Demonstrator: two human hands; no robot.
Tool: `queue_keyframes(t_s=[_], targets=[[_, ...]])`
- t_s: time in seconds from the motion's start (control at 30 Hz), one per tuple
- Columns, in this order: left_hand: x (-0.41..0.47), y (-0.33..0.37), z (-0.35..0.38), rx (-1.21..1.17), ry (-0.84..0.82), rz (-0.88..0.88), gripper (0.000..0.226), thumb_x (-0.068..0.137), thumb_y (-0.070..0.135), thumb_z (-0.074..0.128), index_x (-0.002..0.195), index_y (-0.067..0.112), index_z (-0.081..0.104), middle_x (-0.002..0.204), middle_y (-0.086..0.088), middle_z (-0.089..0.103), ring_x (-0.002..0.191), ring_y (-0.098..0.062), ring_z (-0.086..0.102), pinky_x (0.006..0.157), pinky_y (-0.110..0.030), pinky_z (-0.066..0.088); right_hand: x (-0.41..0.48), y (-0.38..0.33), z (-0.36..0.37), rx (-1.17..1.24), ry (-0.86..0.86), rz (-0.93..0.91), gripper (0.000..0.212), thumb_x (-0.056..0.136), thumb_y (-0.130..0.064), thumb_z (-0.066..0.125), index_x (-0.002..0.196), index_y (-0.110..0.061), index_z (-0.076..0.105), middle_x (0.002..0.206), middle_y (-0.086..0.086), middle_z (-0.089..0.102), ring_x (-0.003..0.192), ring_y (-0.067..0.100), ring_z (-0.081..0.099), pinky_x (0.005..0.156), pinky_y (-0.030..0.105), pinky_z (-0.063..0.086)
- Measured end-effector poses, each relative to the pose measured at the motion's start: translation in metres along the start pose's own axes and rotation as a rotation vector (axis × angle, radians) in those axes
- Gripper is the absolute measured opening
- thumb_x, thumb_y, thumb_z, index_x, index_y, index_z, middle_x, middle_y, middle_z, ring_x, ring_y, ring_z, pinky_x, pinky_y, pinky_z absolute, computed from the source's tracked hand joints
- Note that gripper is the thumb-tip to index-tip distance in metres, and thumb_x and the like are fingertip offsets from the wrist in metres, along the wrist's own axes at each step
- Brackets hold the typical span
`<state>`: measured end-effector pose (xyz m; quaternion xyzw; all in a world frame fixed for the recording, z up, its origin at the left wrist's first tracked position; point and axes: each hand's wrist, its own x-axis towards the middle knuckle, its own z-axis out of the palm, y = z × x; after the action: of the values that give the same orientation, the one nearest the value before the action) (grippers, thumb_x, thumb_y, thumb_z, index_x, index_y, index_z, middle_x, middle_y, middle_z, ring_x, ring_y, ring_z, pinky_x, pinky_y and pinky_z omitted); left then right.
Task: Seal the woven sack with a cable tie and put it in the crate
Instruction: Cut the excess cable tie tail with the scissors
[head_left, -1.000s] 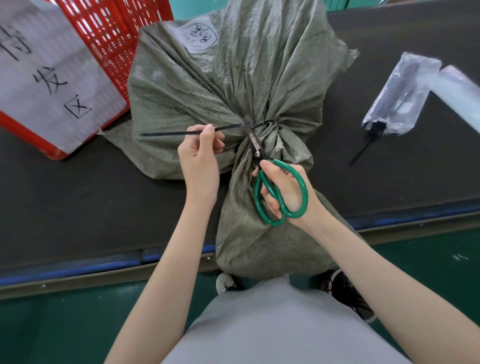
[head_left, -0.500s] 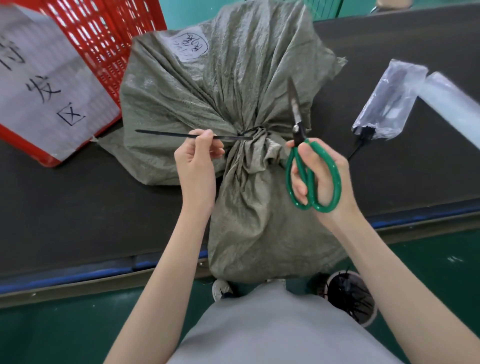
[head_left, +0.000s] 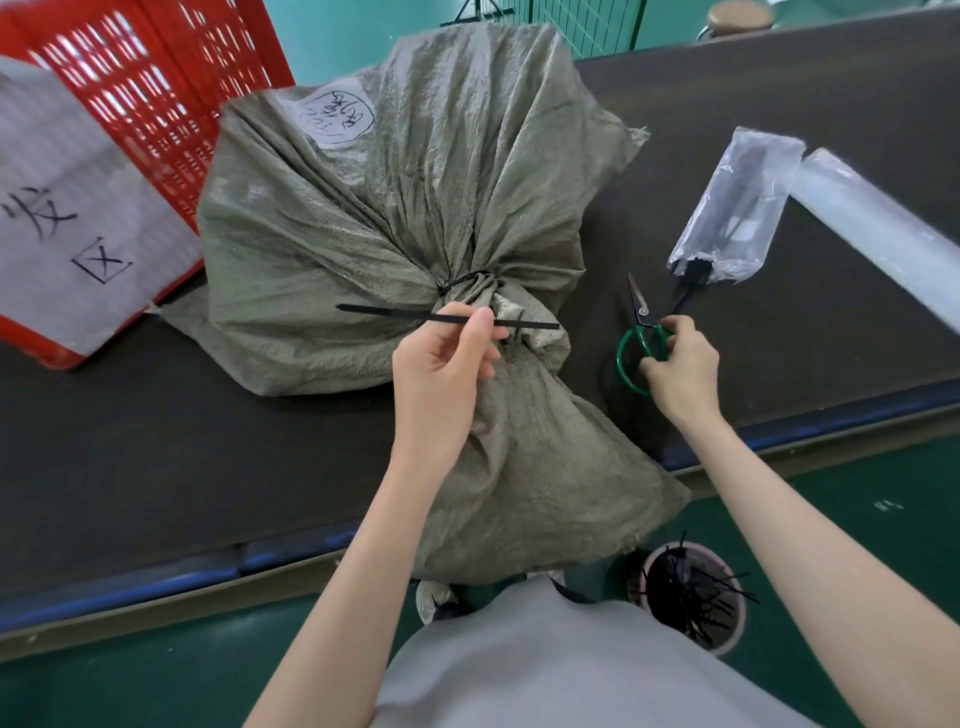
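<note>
A dark counter (head_left: 156, 441) carries your grey-green woven sack (head_left: 415, 208), which lies across it with its open end hanging over the near edge. A black cable tie (head_left: 470, 280) cinches the sack's neck. Left of the sack stands the red crate (head_left: 171, 78), a paper sign taped to its side. Both your forearms reach forward over the sack's loose end. Your left hand (head_left: 441, 358), in front of the neck, pinches a loose black tie strip (head_left: 400, 314) level between thumb and fingers. Right of the sack, your right hand (head_left: 678, 366) closes around green-handled scissors (head_left: 641, 332) resting on the counter, blades pointing away from you.
</note>
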<state>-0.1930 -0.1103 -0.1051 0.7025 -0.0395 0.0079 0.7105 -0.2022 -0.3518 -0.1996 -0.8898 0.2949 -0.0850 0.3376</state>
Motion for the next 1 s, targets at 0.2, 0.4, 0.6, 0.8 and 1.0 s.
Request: queue_keyframes(t_s=[0.2,0.4,0.6,0.8,1.0], targets=[[-0.003,-0.001,0.004,0.046,-0.037,-0.041,0.028,0.096,0.013,0.054,0.074,0.001,0.068,0.052,0.007,0.058,0.044,-0.007,0.049,0.048,-0.017,0.041,-0.001,-0.002,0.005,-0.036,-0.076,-0.003,0.034,0.083,-0.003,0.059,0.117,-0.002,0.06,0.117,0.025,0.061,0.109,0.039,0.056,0.09,0.036,0.044],[-0.006,0.004,0.012,0.078,-0.103,-0.028,0.029,0.097,0.015,0.054,0.072,0.008,0.067,0.051,-0.002,0.054,0.04,-0.014,0.045,0.045,-0.021,0.038,-0.041,-0.071,-0.041,0.587,-0.02,-0.18,0.012,0.09,-0.01,0.055,0.093,-0.013,0.066,0.08,0.005,0.069,0.075,0.017,0.066,0.072,0.029,0.054],[-0.012,0.009,0.027,0.09,-0.19,0.031,0.026,0.097,0.015,0.053,0.075,0.007,0.066,0.049,0.001,0.052,0.04,-0.014,0.046,0.048,-0.024,0.039,-0.081,-0.096,-0.077,0.676,-0.296,-0.311,0.01,0.086,-0.015,0.057,0.083,-0.011,0.067,0.061,0.005,0.063,0.052,0.016,0.056,0.053,0.026,0.046],[-0.014,0.005,0.041,0.081,-0.294,0.068,0.029,0.096,0.02,0.051,0.076,0.004,0.064,0.048,0.0,0.05,0.043,-0.019,0.048,0.053,-0.03,0.04,-0.084,-0.07,-0.078,0.568,-0.159,-0.22,0.006,0.083,-0.028,0.064,0.081,-0.023,0.065,0.058,-0.002,0.049,0.052,0.012,0.04,0.052,0.03,0.034],[-0.021,-0.001,0.064,0.099,-0.407,0.043,0.022,0.097,0.015,0.053,0.081,0.007,0.066,0.057,-0.001,0.057,0.051,-0.015,0.053,0.054,-0.025,0.044,-0.091,-0.045,-0.089,0.662,-0.178,-0.138,0.018,0.096,-0.011,0.053,0.077,-0.014,0.056,0.057,0.004,0.053,0.048,0.018,0.044,0.046,0.026,0.037]])
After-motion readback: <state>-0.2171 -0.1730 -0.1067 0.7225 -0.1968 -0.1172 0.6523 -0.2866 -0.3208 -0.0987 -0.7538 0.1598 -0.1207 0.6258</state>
